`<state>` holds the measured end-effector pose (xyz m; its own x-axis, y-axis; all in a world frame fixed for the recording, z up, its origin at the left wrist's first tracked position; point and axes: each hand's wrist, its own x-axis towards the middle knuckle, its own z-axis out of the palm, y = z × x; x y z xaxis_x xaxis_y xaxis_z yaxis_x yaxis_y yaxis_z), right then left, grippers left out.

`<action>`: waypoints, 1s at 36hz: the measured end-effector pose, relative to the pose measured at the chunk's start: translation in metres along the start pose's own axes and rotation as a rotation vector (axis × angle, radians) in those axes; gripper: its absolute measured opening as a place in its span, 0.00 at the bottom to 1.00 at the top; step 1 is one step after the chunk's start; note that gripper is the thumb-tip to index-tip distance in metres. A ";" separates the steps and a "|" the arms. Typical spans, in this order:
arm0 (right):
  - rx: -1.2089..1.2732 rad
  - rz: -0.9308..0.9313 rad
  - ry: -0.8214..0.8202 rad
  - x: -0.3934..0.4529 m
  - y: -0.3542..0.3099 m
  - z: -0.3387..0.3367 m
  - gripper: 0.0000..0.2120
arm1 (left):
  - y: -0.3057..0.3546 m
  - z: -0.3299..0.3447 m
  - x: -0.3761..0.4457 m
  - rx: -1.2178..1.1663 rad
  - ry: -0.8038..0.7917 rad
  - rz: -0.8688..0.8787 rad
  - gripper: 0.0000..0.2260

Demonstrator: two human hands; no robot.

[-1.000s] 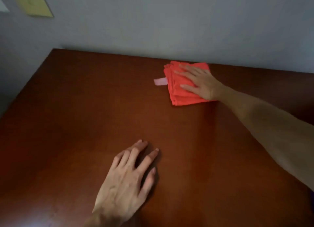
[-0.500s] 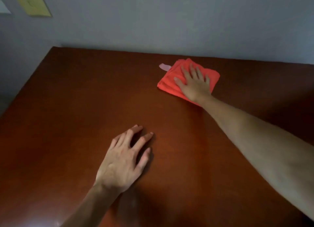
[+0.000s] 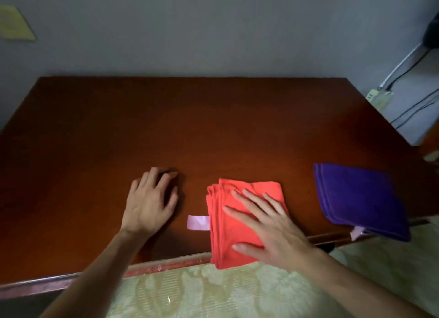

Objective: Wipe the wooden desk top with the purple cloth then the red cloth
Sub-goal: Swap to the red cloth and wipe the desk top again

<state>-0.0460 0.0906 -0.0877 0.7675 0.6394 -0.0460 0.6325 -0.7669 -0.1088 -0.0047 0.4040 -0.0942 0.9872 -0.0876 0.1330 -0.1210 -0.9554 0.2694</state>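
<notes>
Grey wall (image 3: pixel 213 32) stands behind a dark reddish wooden bench (image 3: pixel 213 127), seen from above in dim light.

Right hand (image 3: pixel 268 225) lies flat on a folded red cloth (image 3: pixel 223 222), fingers straight and spread, palm pressing down. Its grip is fully open; nothing is curled around the cloth. The red cloth sits at the near edge of the bench, right of centre, and its near corner hangs slightly over that edge. A small pale pink tag (image 3: pixel 198 222) sticks out from the cloth's left side and lies on the wood.

Left hand (image 3: pixel 149 203) rests palm down on bare wood, just left of the tag and apart from the cloth. Its fingers are relaxed and slightly bent, holding nothing, so this grip is open too.

A folded purple cloth (image 3: pixel 361 199) lies to the right, near the bench's right front corner, well apart from both hands. Its near corner overhangs the edge, and a pale tag shows beneath it.

Below the bench edge is a light greenish patterned floor (image 3: pixel 213 294). On the wall at upper left is a yellow paper (image 3: pixel 14 27). At far right, beyond the bench, a power strip (image 3: pixel 377 97) with cables (image 3: pixel 403 70) hangs by the wall.
</notes>
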 end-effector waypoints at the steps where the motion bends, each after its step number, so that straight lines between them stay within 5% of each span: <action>1: -0.011 -0.051 -0.018 0.005 0.011 -0.003 0.34 | 0.005 0.001 -0.001 0.003 -0.009 0.036 0.21; 13: -0.108 -0.399 -0.058 0.132 0.132 -0.034 0.30 | 0.039 0.020 0.054 -0.079 0.025 0.202 0.20; 26: -0.087 -0.038 -0.014 0.326 0.283 -0.060 0.36 | 0.041 0.026 0.077 -0.091 -0.135 0.208 0.22; 32: 0.013 0.205 0.060 0.360 0.303 -0.061 0.40 | 0.042 0.025 0.078 -0.107 -0.139 0.176 0.22; 36: 0.020 0.259 0.038 0.352 0.295 -0.060 0.34 | 0.043 0.026 0.078 -0.091 -0.148 0.173 0.22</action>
<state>0.4173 0.0860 -0.0760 0.9071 0.4191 -0.0380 0.4124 -0.9033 -0.1183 0.0698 0.3493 -0.0969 0.9546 -0.2945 0.0449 -0.2917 -0.8939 0.3404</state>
